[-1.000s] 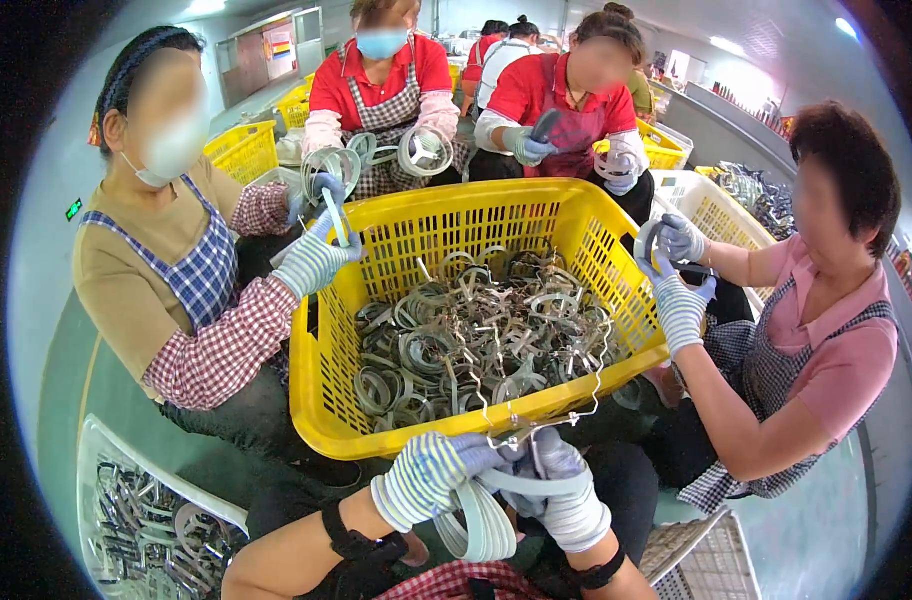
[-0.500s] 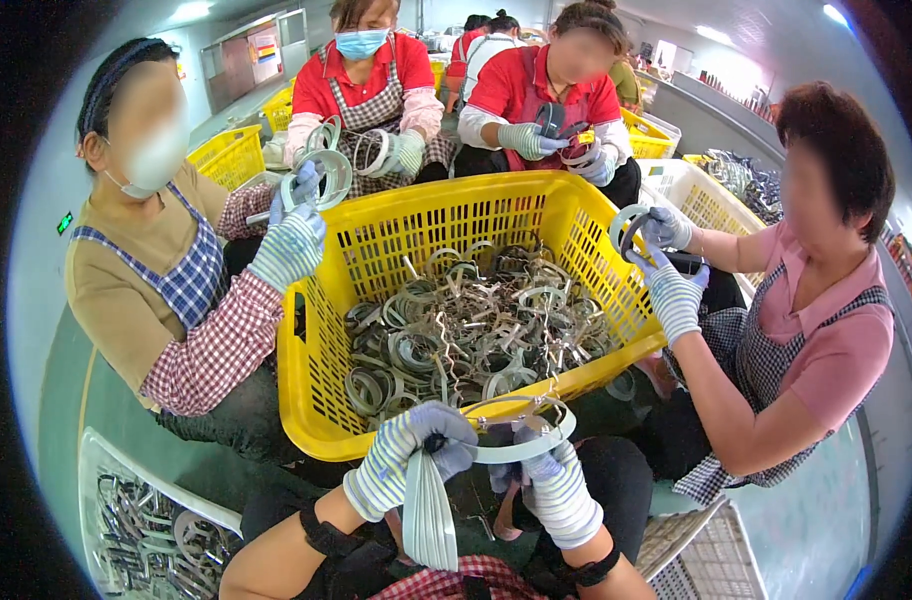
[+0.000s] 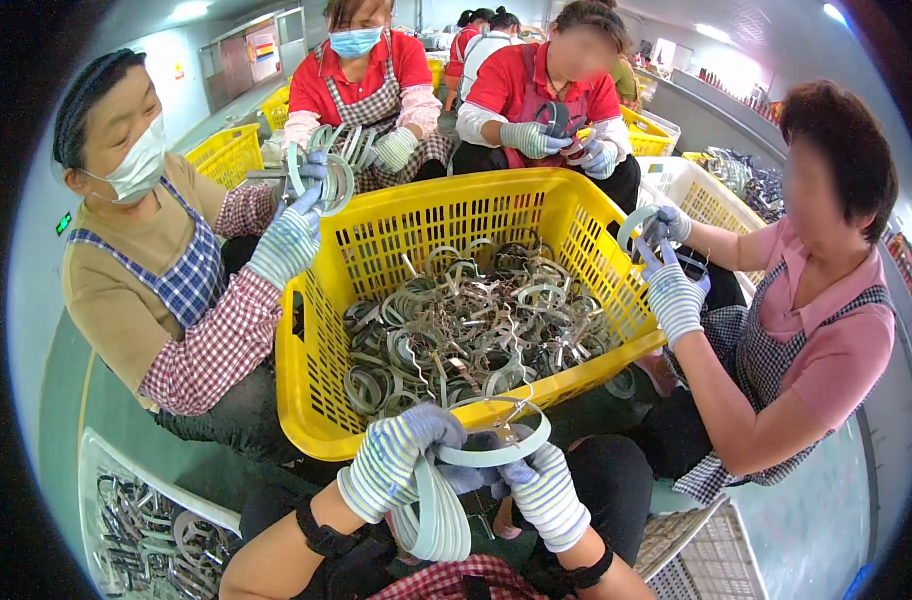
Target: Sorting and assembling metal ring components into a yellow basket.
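Heap of pale rings (image 3: 476, 325) inside yellow basket (image 3: 446, 189)

Leaves room above the heaped rings (image 3: 476, 315); meets pale ring (image 3: 496, 457) and yellow basket's near rim (image 3: 606, 374) in front, left co-worker's glove (image 3: 284, 250) and right co-worker's glove (image 3: 674, 300) sideways.

Small green sign (image 3: 64, 223) on left wall (image 3: 38, 265); red-yellow poster (image 3: 265, 46) far back; lettering too small to read.
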Demonstrator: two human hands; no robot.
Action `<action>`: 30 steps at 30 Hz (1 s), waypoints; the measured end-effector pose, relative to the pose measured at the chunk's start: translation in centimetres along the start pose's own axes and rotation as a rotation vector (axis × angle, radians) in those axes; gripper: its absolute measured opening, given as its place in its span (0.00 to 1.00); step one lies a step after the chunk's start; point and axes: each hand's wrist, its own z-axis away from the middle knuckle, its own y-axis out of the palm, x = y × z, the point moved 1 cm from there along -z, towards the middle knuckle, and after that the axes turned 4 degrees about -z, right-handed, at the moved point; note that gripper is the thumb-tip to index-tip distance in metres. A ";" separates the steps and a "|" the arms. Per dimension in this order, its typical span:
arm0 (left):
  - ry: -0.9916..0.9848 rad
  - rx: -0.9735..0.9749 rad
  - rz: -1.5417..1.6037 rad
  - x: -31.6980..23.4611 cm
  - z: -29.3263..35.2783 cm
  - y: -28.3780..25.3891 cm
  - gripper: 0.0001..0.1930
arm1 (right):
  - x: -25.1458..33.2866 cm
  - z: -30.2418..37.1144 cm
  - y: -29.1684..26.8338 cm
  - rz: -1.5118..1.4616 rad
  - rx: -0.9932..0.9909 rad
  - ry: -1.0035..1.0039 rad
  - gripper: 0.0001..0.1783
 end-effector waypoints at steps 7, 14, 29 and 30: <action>0.081 0.058 -0.448 -0.6 0.4 0.4 0.13 | -1.1 -1.0 0.3 0.413 -0.156 -0.209 0.12; -0.104 -0.023 -0.317 -1.0 0.6 1.6 0.11 | -1.7 -1.8 0.5 0.934 -0.330 -0.525 0.12; -0.190 -0.132 -0.282 -0.2 0.1 0.7 0.12 | -2.1 -1.7 0.8 0.799 -0.231 -0.507 0.13; -0.189 -0.134 -0.282 -0.3 0.0 0.4 0.12 | -2.0 -1.6 0.7 0.550 -0.174 -0.402 0.13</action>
